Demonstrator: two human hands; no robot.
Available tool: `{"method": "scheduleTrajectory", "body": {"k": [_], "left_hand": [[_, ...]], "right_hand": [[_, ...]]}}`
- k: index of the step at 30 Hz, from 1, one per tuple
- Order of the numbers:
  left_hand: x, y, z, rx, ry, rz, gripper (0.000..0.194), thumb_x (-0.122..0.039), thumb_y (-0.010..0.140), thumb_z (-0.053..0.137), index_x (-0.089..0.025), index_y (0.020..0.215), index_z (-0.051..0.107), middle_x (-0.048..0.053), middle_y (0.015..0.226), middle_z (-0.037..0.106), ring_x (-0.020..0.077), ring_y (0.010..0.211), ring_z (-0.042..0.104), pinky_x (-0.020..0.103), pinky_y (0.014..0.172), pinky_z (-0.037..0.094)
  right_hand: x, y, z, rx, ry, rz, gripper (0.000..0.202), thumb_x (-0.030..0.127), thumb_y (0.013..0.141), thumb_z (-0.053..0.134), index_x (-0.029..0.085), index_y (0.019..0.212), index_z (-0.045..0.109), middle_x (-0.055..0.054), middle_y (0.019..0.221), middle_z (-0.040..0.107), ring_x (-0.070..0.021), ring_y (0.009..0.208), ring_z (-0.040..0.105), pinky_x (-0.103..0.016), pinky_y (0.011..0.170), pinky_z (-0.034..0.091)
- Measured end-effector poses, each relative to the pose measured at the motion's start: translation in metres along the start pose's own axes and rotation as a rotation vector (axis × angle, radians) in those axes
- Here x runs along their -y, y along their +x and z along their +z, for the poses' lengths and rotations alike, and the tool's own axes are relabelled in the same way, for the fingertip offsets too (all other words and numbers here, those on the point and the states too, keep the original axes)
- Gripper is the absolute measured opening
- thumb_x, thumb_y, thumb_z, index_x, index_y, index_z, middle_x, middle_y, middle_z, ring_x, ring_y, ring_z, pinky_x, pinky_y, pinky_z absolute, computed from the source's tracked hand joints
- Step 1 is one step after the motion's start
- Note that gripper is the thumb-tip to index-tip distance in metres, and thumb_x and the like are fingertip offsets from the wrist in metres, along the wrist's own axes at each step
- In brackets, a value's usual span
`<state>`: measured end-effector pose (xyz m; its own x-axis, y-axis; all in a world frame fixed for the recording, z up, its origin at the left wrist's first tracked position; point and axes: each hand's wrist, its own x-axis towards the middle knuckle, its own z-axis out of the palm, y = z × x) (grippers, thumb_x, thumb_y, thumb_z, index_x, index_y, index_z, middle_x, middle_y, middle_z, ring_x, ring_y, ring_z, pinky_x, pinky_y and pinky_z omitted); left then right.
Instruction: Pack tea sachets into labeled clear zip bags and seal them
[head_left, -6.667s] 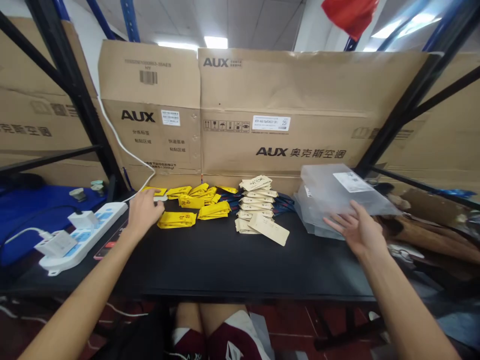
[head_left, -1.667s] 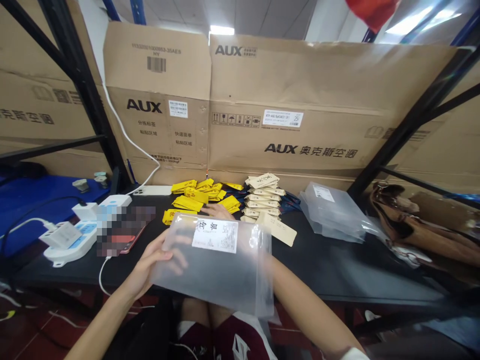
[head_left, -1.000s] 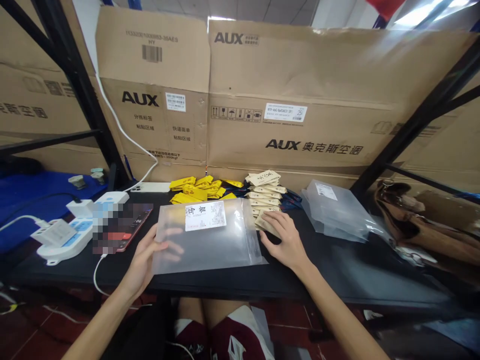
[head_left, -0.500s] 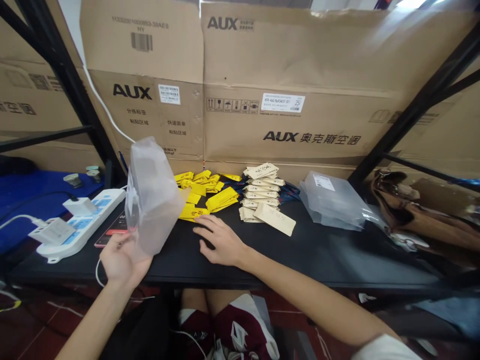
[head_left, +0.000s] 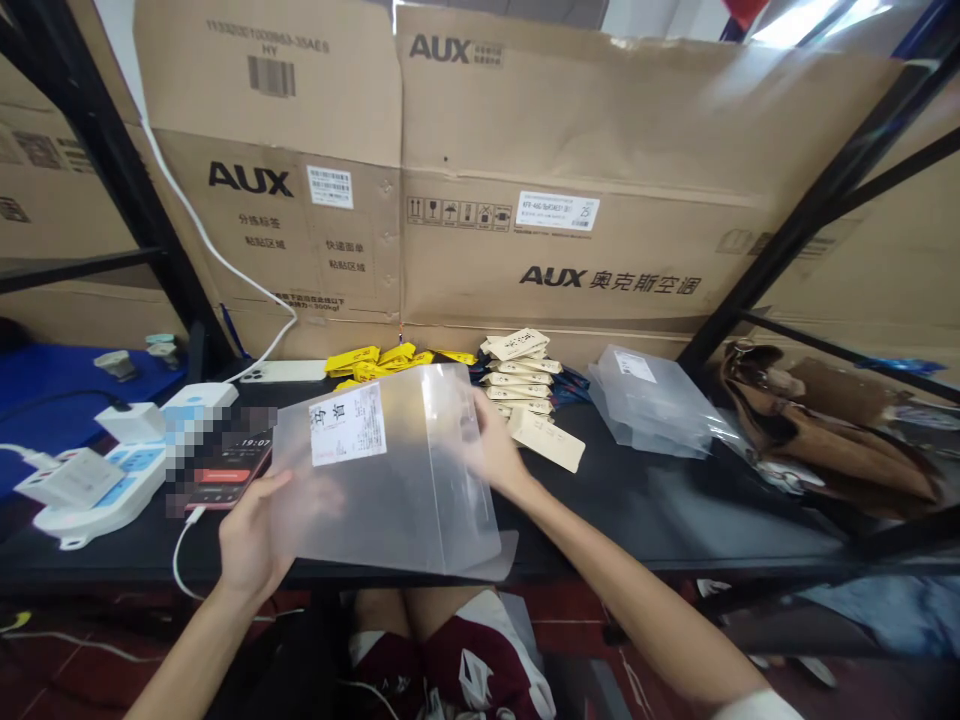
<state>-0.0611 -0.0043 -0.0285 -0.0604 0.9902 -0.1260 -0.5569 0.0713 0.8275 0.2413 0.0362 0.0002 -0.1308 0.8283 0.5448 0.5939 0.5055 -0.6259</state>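
Observation:
A translucent plastic bag (head_left: 397, 500) with a white printed label is held flat above the front of the black table. My left hand (head_left: 259, 530) grips its left edge, with the thumb on top and the fingers behind. At its right end is my right hand (head_left: 495, 445), holding the bag near the flap, its fingers partly hidden by the plastic. Yellow packets (head_left: 360, 362) lie behind the bag, partly covered by it. To their right rises a stack of cream packets (head_left: 523, 378), one cream packet (head_left: 551, 440) lying slanted in front.
More clear bags (head_left: 652, 410) lie at the right, beside a brown leather bag (head_left: 832, 420). On the left are a white power strip (head_left: 142, 460), a lit phone (head_left: 232, 460) and cables. Cardboard (head_left: 465, 130) stands behind.
The bag has turned from upright to flat, showing its label, and moved right. My right hand has left the yellow packets' edge and taken hold of the bag's right end.

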Motion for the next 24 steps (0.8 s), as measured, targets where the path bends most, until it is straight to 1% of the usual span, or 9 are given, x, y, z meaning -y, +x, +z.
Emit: {"method": "scheduleTrajectory", "body": {"k": [2,4,5,9,13,16,20,22,24], "left_hand": [[0.001,0.001,0.001,-0.010,0.009,0.005,0.029,-0.034,0.076,0.078,-0.021,0.102,0.081,0.008,0.089,0.083,0.0388,0.092,0.080,0.045,0.068,0.068],[0.001,0.001,0.006,-0.015,0.010,0.006,0.031,-0.034,0.075,0.078,-0.019,0.102,0.081,0.009,0.089,0.083,0.0378,0.089,0.080,0.044,0.067,0.068],[0.001,0.000,0.008,-0.015,0.008,0.006,0.032,-0.033,0.074,0.078,-0.018,0.103,0.081,0.010,0.090,0.083,0.0368,0.087,0.080,0.044,0.067,0.068],[0.002,-0.002,0.017,-0.002,0.040,0.025,0.039,-0.032,0.071,0.079,-0.016,0.107,0.080,0.010,0.095,0.083,0.0317,0.078,0.079,0.042,0.065,0.067],[0.002,-0.003,0.018,-0.017,0.071,0.058,0.045,-0.033,0.071,0.081,-0.015,0.112,0.078,0.009,0.094,0.082,0.0313,0.076,0.078,0.041,0.062,0.066],[0.003,-0.005,0.021,-0.011,0.115,0.071,0.058,-0.036,0.070,0.083,-0.016,0.124,0.074,0.009,0.101,0.082,0.0315,0.079,0.078,0.039,0.062,0.064],[0.017,-0.017,0.031,0.057,0.216,0.065,0.062,-0.043,0.079,0.079,-0.017,0.133,0.068,0.009,0.104,0.081,0.0284,0.072,0.076,0.038,0.059,0.060],[0.029,-0.026,0.039,0.097,0.264,0.084,0.058,-0.046,0.086,0.075,-0.020,0.137,0.067,0.008,0.107,0.080,0.0271,0.075,0.076,0.036,0.062,0.059],[0.038,-0.036,0.048,0.149,0.293,0.112,0.055,-0.045,0.091,0.073,-0.024,0.141,0.067,0.007,0.115,0.079,0.0293,0.093,0.077,0.035,0.075,0.060]], "right_hand": [[-0.004,-0.007,-0.036,-0.095,0.114,0.008,0.067,0.049,0.097,0.059,0.022,0.156,0.045,-0.019,0.139,0.062,-0.0286,0.104,0.073,-0.042,0.077,0.066],[-0.004,-0.021,-0.072,-0.246,0.324,0.007,0.069,0.043,0.087,0.074,0.028,0.150,0.051,-0.017,0.144,0.060,-0.0330,0.115,0.070,-0.046,0.081,0.066],[-0.002,-0.030,-0.088,-0.273,0.380,0.020,0.069,0.040,0.083,0.078,0.030,0.147,0.054,-0.017,0.145,0.060,-0.0334,0.110,0.071,-0.044,0.073,0.066],[0.014,-0.061,-0.119,-0.285,0.503,0.056,0.064,0.037,0.076,0.087,0.036,0.136,0.063,-0.015,0.144,0.063,-0.0306,0.094,0.072,-0.036,0.050,0.060],[0.032,-0.056,-0.107,-0.120,0.707,0.120,0.068,0.039,0.072,0.095,0.035,0.134,0.066,-0.012,0.140,0.068,-0.0258,0.086,0.074,-0.031,0.045,0.059],[0.046,-0.035,-0.092,0.101,0.852,0.209,0.062,0.037,0.065,0.101,0.029,0.121,0.075,-0.009,0.119,0.078,-0.0234,0.079,0.076,-0.029,0.047,0.062],[0.066,-0.014,-0.070,0.264,0.576,0.271,0.049,0.030,0.065,0.101,0.026,0.110,0.080,-0.005,0.101,0.082,-0.0246,0.082,0.080,-0.037,0.067,0.070],[0.071,-0.013,-0.055,0.323,0.420,0.192,0.039,0.029,0.075,0.095,0.027,0.111,0.080,-0.004,0.108,0.083,-0.0265,0.092,0.081,-0.043,0.081,0.071],[0.070,-0.016,-0.038,0.407,0.354,0.064,0.031,0.029,0.084,0.087,0.029,0.113,0.080,-0.003,0.112,0.083,-0.0272,0.099,0.081,-0.044,0.089,0.070]]}}
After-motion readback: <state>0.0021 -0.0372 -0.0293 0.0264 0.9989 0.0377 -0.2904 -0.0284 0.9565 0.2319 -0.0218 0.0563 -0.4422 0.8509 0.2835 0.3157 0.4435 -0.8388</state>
